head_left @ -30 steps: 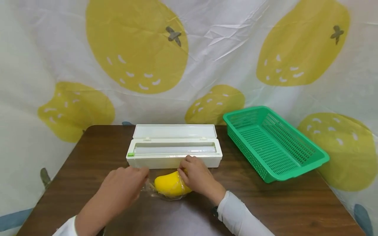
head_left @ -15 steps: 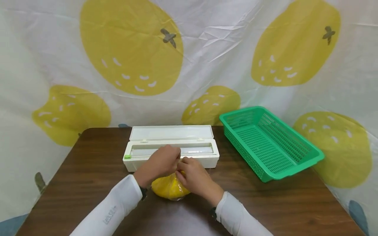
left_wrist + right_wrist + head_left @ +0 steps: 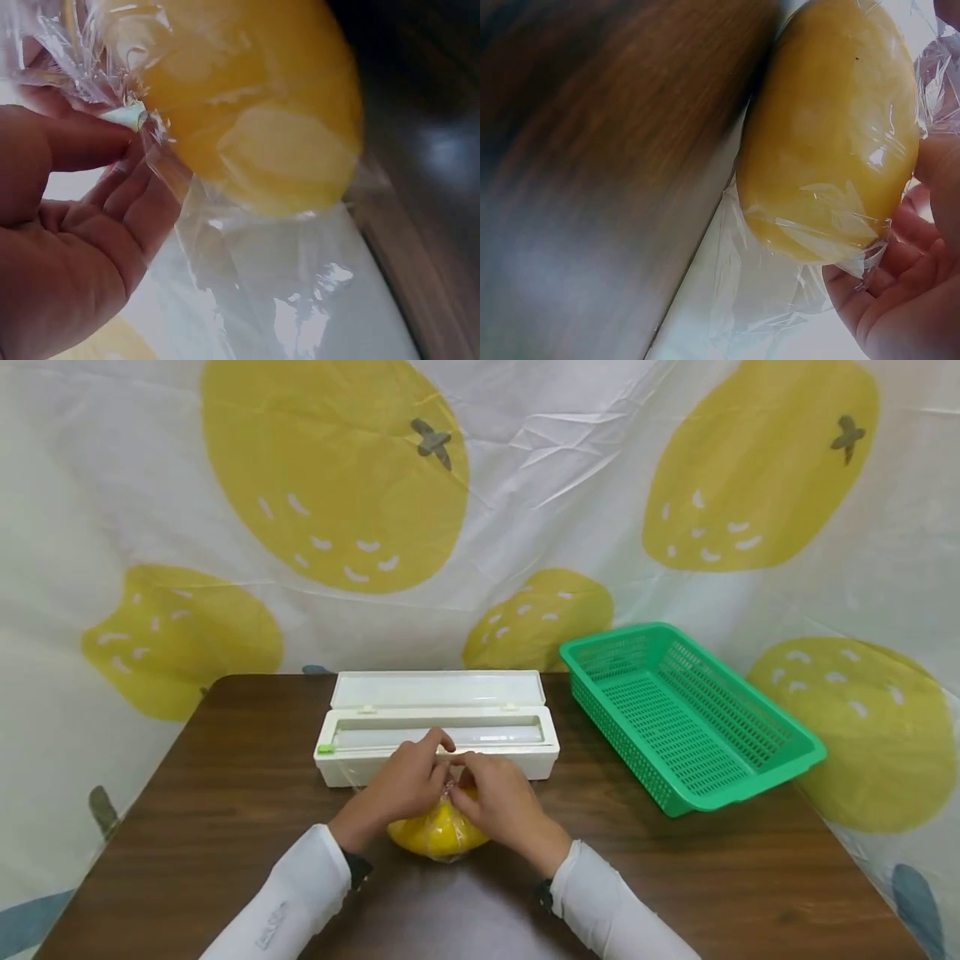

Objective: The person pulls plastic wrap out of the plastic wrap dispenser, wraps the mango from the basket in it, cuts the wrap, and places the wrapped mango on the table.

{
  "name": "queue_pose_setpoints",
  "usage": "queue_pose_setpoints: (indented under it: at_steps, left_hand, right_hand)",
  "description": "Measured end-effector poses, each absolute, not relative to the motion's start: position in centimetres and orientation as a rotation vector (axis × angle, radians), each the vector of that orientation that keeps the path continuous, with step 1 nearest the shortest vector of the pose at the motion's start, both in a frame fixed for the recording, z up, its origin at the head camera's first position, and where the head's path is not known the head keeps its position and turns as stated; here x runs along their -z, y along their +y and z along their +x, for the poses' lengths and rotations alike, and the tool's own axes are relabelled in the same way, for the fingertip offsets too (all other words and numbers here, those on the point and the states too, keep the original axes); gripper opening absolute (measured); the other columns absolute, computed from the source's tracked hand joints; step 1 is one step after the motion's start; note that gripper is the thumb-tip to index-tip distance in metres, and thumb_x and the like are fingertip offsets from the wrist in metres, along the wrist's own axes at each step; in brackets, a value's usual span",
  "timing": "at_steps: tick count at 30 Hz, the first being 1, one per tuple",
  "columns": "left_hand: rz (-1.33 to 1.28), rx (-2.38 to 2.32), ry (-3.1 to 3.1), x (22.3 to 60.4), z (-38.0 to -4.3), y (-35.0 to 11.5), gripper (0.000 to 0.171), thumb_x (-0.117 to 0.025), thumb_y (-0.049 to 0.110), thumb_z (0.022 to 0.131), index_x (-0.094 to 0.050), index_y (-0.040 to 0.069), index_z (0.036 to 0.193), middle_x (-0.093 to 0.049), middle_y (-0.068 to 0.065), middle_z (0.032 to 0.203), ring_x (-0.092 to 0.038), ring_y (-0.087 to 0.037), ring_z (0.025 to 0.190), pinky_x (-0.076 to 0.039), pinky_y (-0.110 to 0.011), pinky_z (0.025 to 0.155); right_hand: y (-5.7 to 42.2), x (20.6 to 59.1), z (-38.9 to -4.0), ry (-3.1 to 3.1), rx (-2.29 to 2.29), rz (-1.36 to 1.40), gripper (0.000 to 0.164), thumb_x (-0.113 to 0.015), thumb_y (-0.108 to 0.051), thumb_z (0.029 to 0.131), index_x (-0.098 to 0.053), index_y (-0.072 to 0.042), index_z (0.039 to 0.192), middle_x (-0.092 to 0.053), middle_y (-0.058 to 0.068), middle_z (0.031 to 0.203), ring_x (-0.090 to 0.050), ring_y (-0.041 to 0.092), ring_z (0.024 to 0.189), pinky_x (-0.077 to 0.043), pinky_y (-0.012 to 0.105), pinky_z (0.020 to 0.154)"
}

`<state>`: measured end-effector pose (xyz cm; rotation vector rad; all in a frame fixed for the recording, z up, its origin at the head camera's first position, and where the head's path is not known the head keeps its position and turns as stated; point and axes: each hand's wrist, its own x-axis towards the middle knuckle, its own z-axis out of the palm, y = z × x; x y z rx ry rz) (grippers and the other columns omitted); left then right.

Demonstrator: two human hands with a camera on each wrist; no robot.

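The dispenser (image 3: 450,714) stands on the table (image 3: 675,877), with the roll (image 3: 491,735) lying in it. Before the dispenser is the fruit (image 3: 438,837) inside film (image 3: 307,315); right of it, the basket (image 3: 622,745); behind it, the cloth (image 3: 532,527).

Left hand (image 3: 408,781): pinching, back side up.
Left thumb (image 3: 90,142): reaches over to the bent fingers.
Left fingers (image 3: 142,217): bent, across from the thumb.
Right hand (image 3: 501,797): pinching too, just beside the left hand.
Right fingers (image 3: 904,281): curled in.
Fingertips (image 3: 444,741): close together between the hands; can't tell if they touch.
Left arm (image 3: 318,860): behind its hand, slanting out left, in a white sleeve (image 3: 273,902).
Right arm (image 3: 592,877): behind its hand, slanting out right, same sleeve colour.
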<state>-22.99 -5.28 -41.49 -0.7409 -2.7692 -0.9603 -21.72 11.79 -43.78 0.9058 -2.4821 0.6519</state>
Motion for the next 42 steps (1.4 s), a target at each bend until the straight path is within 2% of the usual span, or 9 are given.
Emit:
queue_pose_setpoints:
  at_steps: [3,7,11,14,20,24,32,39,42]
  left_hand:
    - [-0.737,1.132,-2.760,41.4,-22.7,-5.8,0.020,-0.051,0.002,0.094,-0.053,0.000,0.113,-0.075,-0.010,0.073,-0.058,-0.010,0.053,-0.054,-0.032,0.054]
    - [-0.801,1.188,-2.730,41.3,-21.6,-6.6,0.020,-0.060,0.016,0.095,-0.059,0.003,0.110,-0.078,-0.013,0.094,-0.070,-0.017,0.082,-0.061,-0.044,0.075]
    - [-0.972,1.015,-2.715,41.0,-19.9,-7.1,0.047,-0.077,0.045,0.080,-0.068,0.009,0.109,-0.072,-0.005,0.106,-0.064,-0.020,0.098,-0.056,-0.046,0.087]
    - [-1.042,0.879,-2.711,40.8,-18.9,-7.3,0.063,-0.084,0.053,0.068,-0.068,0.012,0.112,-0.067,-0.002,0.104,-0.059,-0.019,0.095,-0.055,-0.043,0.083]
    - [-1.034,0.838,-2.673,40.3,-18.3,-7.5,0.024,-0.080,0.019,0.081,-0.071,0.008,0.100,-0.064,-0.001,0.083,-0.056,-0.014,0.073,-0.054,-0.033,0.064]
    - [-1.028,1.049,-2.703,40.0,-19.3,-7.7,0.011,-0.077,0.010,0.083,-0.073,0.009,0.093,-0.069,0.000,0.080,-0.057,-0.011,0.071,-0.056,-0.033,0.066]
    - [-0.943,1.264,-2.694,42.4,-21.4,-7.6,0.004,-0.076,0.010,0.084,-0.073,0.009,0.082,-0.075,-0.004,0.082,-0.064,-0.011,0.073,-0.059,-0.036,0.070]
    - [-0.724,1.001,-2.605,42.6,-20.7,-6.5,0.011,-0.080,0.003,0.074,-0.074,0.011,0.068,-0.059,-0.003,0.069,-0.051,-0.014,0.063,-0.049,-0.032,0.059]
    - [-0.731,0.845,-2.550,42.5,-20.1,-6.2,0.006,-0.082,0.004,0.073,-0.078,0.007,0.070,-0.061,-0.004,0.067,-0.053,-0.016,0.060,-0.050,-0.034,0.056]
  right_hand:
    - [11.8,43.7,-21.7,-2.482,-0.595,0.919,0.014,-0.073,-0.021,0.086,-0.077,-0.009,0.089,-0.072,0.003,0.076,-0.063,0.016,0.068,-0.056,0.035,0.060]
    - [11.8,43.5,-21.6,-2.482,-0.525,0.934,0.017,-0.073,-0.022,0.086,-0.077,-0.008,0.079,-0.068,0.005,0.079,-0.060,0.017,0.067,-0.055,0.034,0.060]
    - [11.7,43.4,-21.5,-2.497,-0.539,0.929,0.017,-0.072,-0.020,0.086,-0.077,-0.007,0.076,-0.065,0.009,0.098,-0.060,0.019,0.075,-0.056,0.034,0.064]
    - [11.7,43.4,-21.5,-2.498,-0.536,0.922,0.019,-0.071,-0.022,0.088,-0.076,-0.008,0.075,-0.066,0.010,0.101,-0.061,0.020,0.079,-0.057,0.035,0.067]
    - [11.7,43.4,-21.4,-2.503,-0.481,0.927,0.024,-0.069,-0.027,0.091,-0.076,-0.009,0.076,-0.068,0.002,0.072,-0.059,0.016,0.065,-0.055,0.032,0.060]
    - [11.8,43.6,-21.3,-2.520,-0.484,0.926,0.024,-0.069,-0.026,0.090,-0.076,-0.008,0.076,-0.067,0.002,0.071,-0.058,0.016,0.065,-0.055,0.032,0.060]
    - [11.6,44.0,-20.9,-2.537,-0.497,0.979,0.016,-0.068,-0.016,0.090,-0.076,-0.007,0.080,-0.068,0.002,0.076,-0.060,0.017,0.071,-0.057,0.033,0.065]
    - [11.7,43.8,-21.0,-2.513,-0.454,0.984,0.018,-0.066,-0.018,0.092,-0.074,-0.008,0.080,-0.066,0.002,0.076,-0.058,0.016,0.070,-0.057,0.033,0.064]
    - [11.7,43.6,-21.1,-2.515,-0.430,0.992,0.019,-0.065,-0.018,0.093,-0.074,-0.008,0.080,-0.065,0.002,0.076,-0.058,0.017,0.071,-0.056,0.034,0.065]
